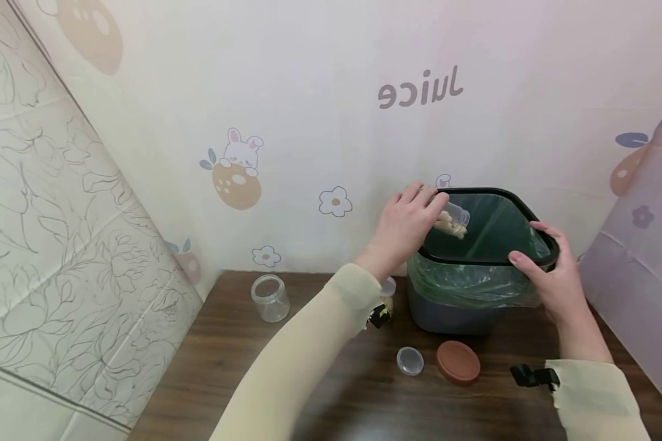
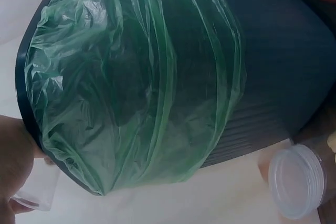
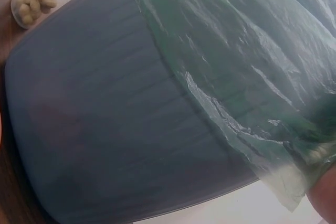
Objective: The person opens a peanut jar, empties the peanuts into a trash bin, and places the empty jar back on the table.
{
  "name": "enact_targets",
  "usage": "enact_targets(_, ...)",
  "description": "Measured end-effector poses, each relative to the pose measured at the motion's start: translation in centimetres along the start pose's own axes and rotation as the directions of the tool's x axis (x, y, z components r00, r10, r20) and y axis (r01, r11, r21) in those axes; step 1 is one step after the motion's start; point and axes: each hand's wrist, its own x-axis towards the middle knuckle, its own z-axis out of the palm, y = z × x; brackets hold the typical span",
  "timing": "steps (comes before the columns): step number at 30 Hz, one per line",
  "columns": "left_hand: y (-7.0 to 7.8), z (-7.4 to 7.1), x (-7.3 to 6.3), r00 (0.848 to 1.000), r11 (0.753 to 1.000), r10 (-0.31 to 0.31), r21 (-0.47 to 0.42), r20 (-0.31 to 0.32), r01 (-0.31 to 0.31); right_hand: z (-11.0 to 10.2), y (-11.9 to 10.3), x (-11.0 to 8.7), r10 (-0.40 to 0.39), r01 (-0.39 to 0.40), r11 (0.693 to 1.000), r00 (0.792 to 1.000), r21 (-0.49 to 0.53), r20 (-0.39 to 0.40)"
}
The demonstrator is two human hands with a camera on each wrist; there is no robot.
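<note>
My left hand holds a small clear jar tilted over the mouth of a trash bin. Pale nut-like pieces lie in the jar, close to its rim. The dark grey-blue bin stands upright on the table, lined with a green plastic bag folded over outside its black rim. On the far right corner of that rim, my right hand grips with the thumb on the near side. In the left wrist view, part of the left hand and the jar show beside the rim.
A second clear jar with pale pieces stands left of the bin, partly hidden by my left sleeve in the head view. An uncovered clear jar is farther left. A clear lid and a reddish-brown lid lie before the bin.
</note>
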Motion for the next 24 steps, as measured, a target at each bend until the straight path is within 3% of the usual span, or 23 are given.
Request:
enact_targets(10, 0.39, 0.31, 0.14, 0.999, 0.994, 0.040, 0.102, -0.020, -0.038, -0.03, 0.11, 0.06, -0.010, 0.008, 0.997, 1.000, 0.080, 0.020)
enact_targets(16, 0.55, 0.23, 0.27, 0.995, 0.986, 0.089, 0.144, -0.045, -0.082, -0.10, 0.09, 0.06, -0.011, 0.010, 0.999, 1.000, 0.041, 0.018)
enact_targets(24, 0.70, 0.04, 0.44, 0.990, 0.973, 0.143, 0.187, -0.014, -0.138, -0.12, 0.13, 0.05, -0.015, 0.015, 1.000, 1.000, 0.017, 0.020)
